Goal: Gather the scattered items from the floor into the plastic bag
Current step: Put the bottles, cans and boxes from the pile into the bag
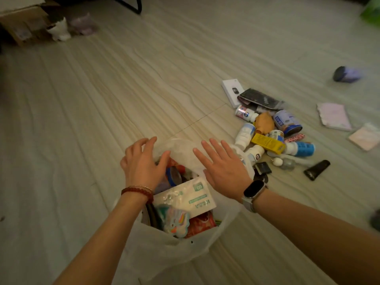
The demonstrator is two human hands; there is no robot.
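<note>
Below my head camera, the plastic bag (164,249) lies open on the floor (102,110), part filled. My left hand (141,165) curls at its far rim; whether it grips, I cannot tell. My right hand (224,171) hovers flat, empty. Judged roughly half done: the pile of bottles and boxes (271,136) remains just right of the bag.

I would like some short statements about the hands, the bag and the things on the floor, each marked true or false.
1. The plastic bag already holds several items. True.
2. The right hand grips a bottle. False: its fingers are straight and hold nothing.
3. The yellow box lies inside the bag. False: it lies in the pile on the floor, right of the bag.
4. The left hand is at the bag's opening. True.
5. The black tube lies on the floor, apart from the bag. True.
6. The watch is on the left wrist. False: it is on the right wrist.
</note>
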